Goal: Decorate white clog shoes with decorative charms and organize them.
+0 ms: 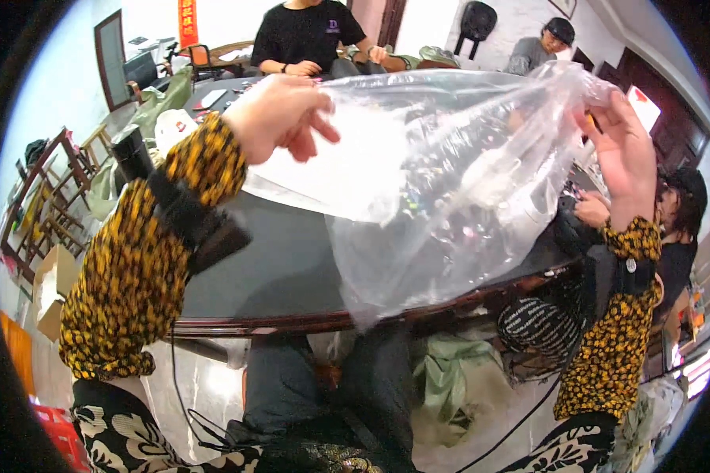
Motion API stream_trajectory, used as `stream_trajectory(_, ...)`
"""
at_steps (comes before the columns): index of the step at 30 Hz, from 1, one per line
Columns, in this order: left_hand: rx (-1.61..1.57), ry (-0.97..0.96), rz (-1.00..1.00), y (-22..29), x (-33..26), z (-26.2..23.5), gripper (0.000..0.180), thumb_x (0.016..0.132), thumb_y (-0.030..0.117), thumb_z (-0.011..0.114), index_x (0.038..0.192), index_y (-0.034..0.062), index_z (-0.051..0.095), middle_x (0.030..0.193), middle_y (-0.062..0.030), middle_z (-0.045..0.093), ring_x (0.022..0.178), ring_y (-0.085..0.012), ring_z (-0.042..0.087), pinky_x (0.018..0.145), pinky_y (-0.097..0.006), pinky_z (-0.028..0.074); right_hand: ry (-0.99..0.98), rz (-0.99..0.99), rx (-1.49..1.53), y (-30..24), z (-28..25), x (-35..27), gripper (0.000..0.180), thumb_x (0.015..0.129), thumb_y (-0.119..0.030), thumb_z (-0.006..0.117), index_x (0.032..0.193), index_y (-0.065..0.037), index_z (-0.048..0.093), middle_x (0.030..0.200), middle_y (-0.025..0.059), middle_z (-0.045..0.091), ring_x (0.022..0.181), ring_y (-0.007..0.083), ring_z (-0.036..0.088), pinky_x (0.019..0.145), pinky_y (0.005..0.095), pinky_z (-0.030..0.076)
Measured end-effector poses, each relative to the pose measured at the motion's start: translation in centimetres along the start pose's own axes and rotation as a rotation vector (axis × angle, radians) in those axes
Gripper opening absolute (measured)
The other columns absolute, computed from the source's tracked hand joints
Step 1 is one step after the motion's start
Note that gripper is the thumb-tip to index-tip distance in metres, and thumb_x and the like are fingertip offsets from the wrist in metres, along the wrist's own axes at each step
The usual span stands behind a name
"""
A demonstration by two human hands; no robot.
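A large clear plastic bag [442, 229] hangs spread over the near part of a dark round table [268, 264]. My right hand [625, 146] is raised at the right and pinches the bag's gathered upper corner. At the bag's upper left edge, my left hand [288, 118] hovers with its fingers loosely bent and apart, and I see nothing in it. Beneath the bag and left of it lies a bright white sheet or flat bag [300, 185]. Small coloured things show blurred through the plastic.
Across the table sits a person in a black shirt [304, 35]. Another in grey [532, 55] is at the far right, and a third person [681, 205] is close on my right. A green sack [457, 386] stands under the table, and a cardboard box [54, 292] at the left.
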State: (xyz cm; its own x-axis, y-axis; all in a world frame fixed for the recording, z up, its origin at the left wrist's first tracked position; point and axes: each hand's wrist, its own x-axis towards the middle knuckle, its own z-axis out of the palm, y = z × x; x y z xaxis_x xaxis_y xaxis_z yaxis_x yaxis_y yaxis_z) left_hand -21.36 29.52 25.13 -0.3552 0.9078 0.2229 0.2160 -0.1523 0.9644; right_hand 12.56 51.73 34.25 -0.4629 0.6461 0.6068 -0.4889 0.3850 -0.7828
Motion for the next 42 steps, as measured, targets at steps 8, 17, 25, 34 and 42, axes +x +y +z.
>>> stream_trajectory(8,-0.197,0.323,0.399,5.5,4.7,-5.7,0.029,0.092,0.020,0.051,0.113,-0.0010,0.053,0.107,-0.0125,0.062,0.094,-0.0272,0.064,0.080,-0.036,0.051,-0.088,-0.673,-0.068,-0.9,7.8,1.3,0.015,0.090,-0.010,0.054,0.101,0.000,0.056,0.099,0.0088,0.062,0.094,0.0194,0.059,0.087,0.0391,0.047)
stream_trajectory(17,-0.106,0.402,0.257,-2.7,4.1,-9.6,0.050,0.087,0.018,0.054,0.132,-0.0019,0.041,0.102,-0.0120,0.064,0.084,-0.0148,0.062,0.078,-0.028,0.046,0.019,-0.364,-0.269,11.5,10.2,-0.7,0.013,0.088,-0.009,0.052,0.094,0.000,0.060,0.087,0.0016,0.060,0.079,0.0092,0.053,0.073,0.0214,0.041)
stream_trajectory(25,0.351,0.263,0.284,-14.2,2.7,-13.8,0.025,0.088,0.014,0.054,0.102,-0.0064,0.059,0.141,-0.0089,0.040,0.097,-0.0129,0.055,0.083,-0.027,0.044,-0.252,-0.017,-0.511,21.9,8.2,-7.1,0.005,0.088,-0.007,0.054,0.090,-0.002,0.055,0.083,-0.0016,0.055,0.073,0.0041,0.047,0.065,0.0200,0.040)
stream_trajectory(34,0.157,0.192,-0.125,-12.9,1.0,-11.9,0.039,0.089,0.010,0.044,0.127,-0.0009,0.049,0.106,-0.0086,0.060,0.088,-0.0138,0.062,0.074,-0.025,0.048,-0.273,0.542,-0.364,24.2,8.3,-7.0,0.030,0.087,-0.023,0.061,0.105,0.001,0.054,0.076,-0.0001,0.059,0.058,0.0053,0.050,0.052,0.0187,0.039)
stream_trajectory(42,0.735,0.222,0.038,-11.1,1.2,-11.8,0.020,0.085,0.013,0.056,0.095,-0.0035,0.061,0.092,-0.0134,0.062,0.076,-0.0201,0.061,0.068,-0.031,0.045,-0.092,0.377,-0.074,22.7,8.6,-3.7,0.014,0.081,-0.004,0.054,0.094,0.000,0.057,0.077,0.0028,0.061,0.064,0.0069,0.055,0.059,0.0197,0.044)
